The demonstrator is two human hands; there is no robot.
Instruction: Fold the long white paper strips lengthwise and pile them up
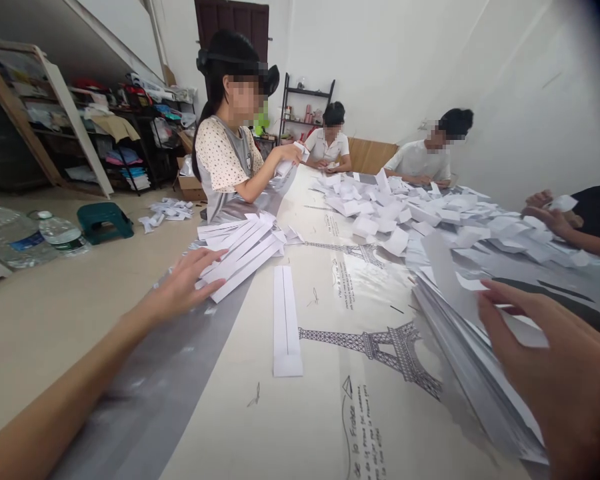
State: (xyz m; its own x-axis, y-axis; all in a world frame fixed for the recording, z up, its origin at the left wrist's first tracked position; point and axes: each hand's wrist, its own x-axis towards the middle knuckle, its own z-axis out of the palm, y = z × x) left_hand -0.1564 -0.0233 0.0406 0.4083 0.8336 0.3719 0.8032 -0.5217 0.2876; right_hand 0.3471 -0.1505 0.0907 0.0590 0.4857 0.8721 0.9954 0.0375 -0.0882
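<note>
My left hand [187, 283] reaches to the left edge of a loose pile of folded white paper strips [250, 250]. Its fingers are stretched apart, and the fingertips touch or hover just over the nearest strips. On the right, my right hand [555, 360] pinches a white paper sheet [443, 267] between thumb and fingers, raised above a stack of flat white sheets [473, 363]. Part of that sheet is hidden behind the fingers. Between my hands, a single folded strip [286, 327] with a dark line along its middle lies lengthwise on the table.
The table [320, 413] has a cover printed with Eiffel Towers. A large heap of folded papers [420, 210] spreads over its far right. Several people sit around it, one [225, 153] at the left edge. A green stool [105, 220] and water bottles [60, 233] stand on the floor.
</note>
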